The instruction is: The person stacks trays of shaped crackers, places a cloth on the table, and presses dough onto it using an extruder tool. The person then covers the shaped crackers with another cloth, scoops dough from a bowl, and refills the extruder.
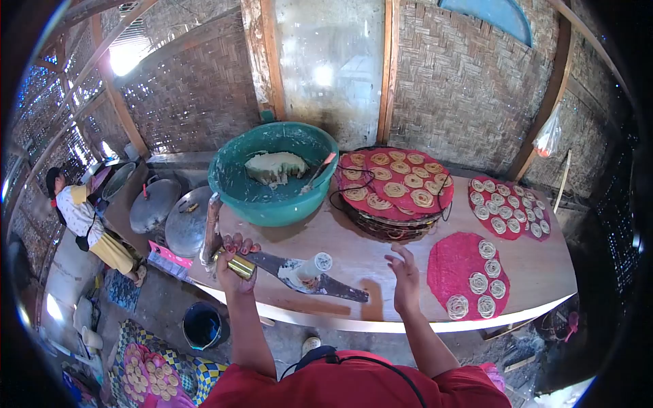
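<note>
Left hand (pixel 226 270), in front of the green basin (pixel 272 216) and toward its left side, is curled around a gold cylinder (pixel 239 267). That cylinder has a metallic shine, so it should be stiff, hard and rather slick; a full wrap around its middle looks the safest hold. Just beside the hand, a wooden handle (pixel 210 228) reaches up toward the basin's left side; it looks rigid and should give a rougher, surer grip.

Directly in front of the basin, a dark wooden board (pixel 340 288) slants to the right, smeared with pale paste. It is probably stiff and the weightier part, best taken by its cleaner end, since the paste may slip. A white cylinder (pixel 309 269) stands on it, likely light, to be gripped round its side.

Right of the basin and nearer the wearer, the right hand (pixel 406 280) has its fingers loosely parted over the tabletop (pixel 374 255), with nothing visible in it. Farther right of the basin, pale coils (pixel 478 282) lie on red cloth (pixel 449 268); they look soft and easily deformed, so support from beneath would suit them.
</note>
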